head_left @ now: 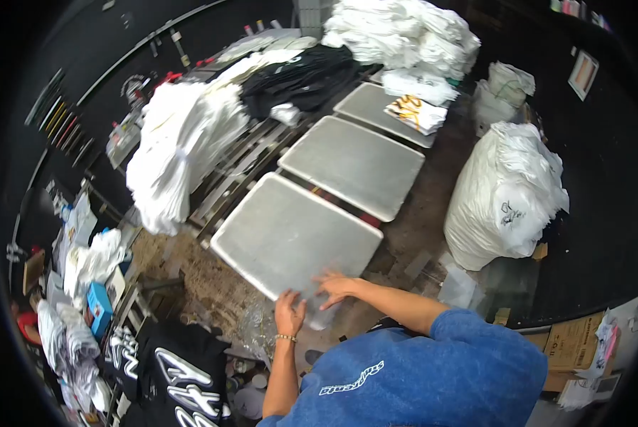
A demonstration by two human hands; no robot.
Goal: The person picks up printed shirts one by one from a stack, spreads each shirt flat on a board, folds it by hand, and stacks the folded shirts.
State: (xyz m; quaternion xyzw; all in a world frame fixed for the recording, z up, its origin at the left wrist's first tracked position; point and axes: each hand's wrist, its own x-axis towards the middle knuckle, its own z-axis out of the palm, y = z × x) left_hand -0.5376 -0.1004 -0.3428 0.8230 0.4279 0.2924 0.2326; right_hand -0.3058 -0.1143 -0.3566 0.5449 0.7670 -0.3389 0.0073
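A grey flat platen (pixel 297 228) with rounded corners and a pale rim lies in front of me. At its near edge is my left hand (pixel 290 314), wearing a beaded bracelet, thumb and fingers apart, nothing visible in it. My right hand (pixel 335 286) reaches over the platen's near right corner, fingers spread and slightly blurred, holding nothing I can see. Whether its fingertips press on the surface I cannot tell. Beyond lie a second platen (pixel 354 164) and a third platen (pixel 368 107); a white printed cloth (pixel 416 114) rests on the farthest.
White fabric (pixel 183 149) hangs in a heap to the left, beside black garments (pixel 297 75). Black printed shirts (pixel 183 370) lie at lower left. A stuffed white sack (pixel 500 199) stands on the right. Further back rises a white cloth pile (pixel 404 35). Cardboard (pixel 573 341) sits at lower right.
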